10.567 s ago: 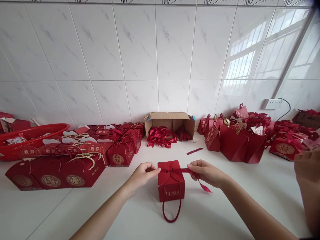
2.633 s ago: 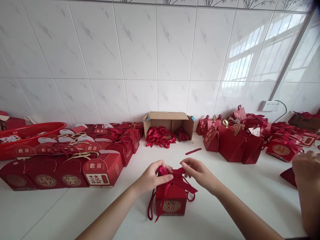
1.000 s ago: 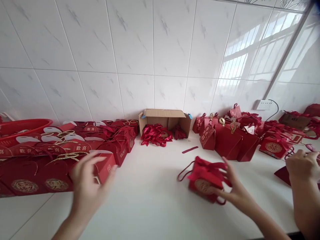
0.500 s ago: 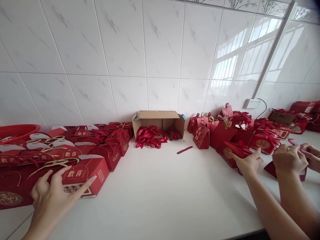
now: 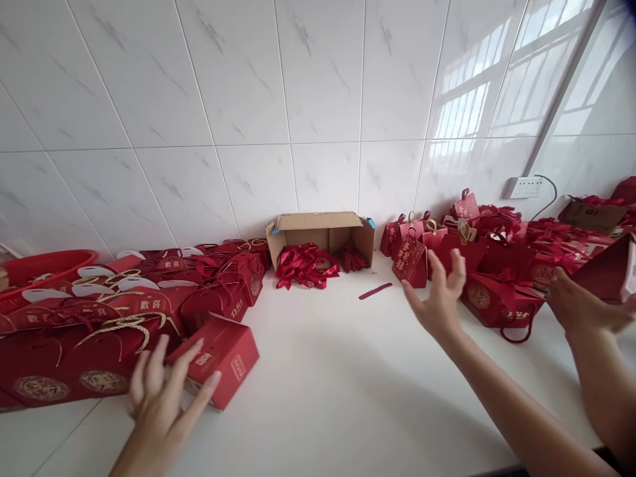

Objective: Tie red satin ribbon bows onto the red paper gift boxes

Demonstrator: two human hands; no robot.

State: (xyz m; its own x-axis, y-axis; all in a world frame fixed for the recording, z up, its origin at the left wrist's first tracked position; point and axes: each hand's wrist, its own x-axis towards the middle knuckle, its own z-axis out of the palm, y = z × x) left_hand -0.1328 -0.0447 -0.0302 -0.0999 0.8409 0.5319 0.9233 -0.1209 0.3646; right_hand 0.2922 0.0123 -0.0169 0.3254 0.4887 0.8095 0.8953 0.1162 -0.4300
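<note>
My left hand [image 5: 161, 391] is low at the left with its fingers spread, fingertips against a red gift box [image 5: 221, 354] that lies tilted and apart from the rows of boxes. My right hand [image 5: 437, 298] is raised above the white counter [image 5: 328, 371], open, palm forward, holding nothing. Just to its right a red box tied with a ribbon bow [image 5: 499, 298] stands among other finished boxes, untouched.
Rows of flat red boxes [image 5: 99, 311] and a red basket [image 5: 44, 265] fill the left. A cardboard box [image 5: 322, 230] with red ribbons [image 5: 305, 265] stands at the wall, a loose ribbon strip [image 5: 375, 291] before it. Another person's hand [image 5: 579, 308] holds a red box [image 5: 611, 271].
My right hand carried the bowed box to the right, set it among the others and let go. My left hand reached left and pulled one red box out of the row.
</note>
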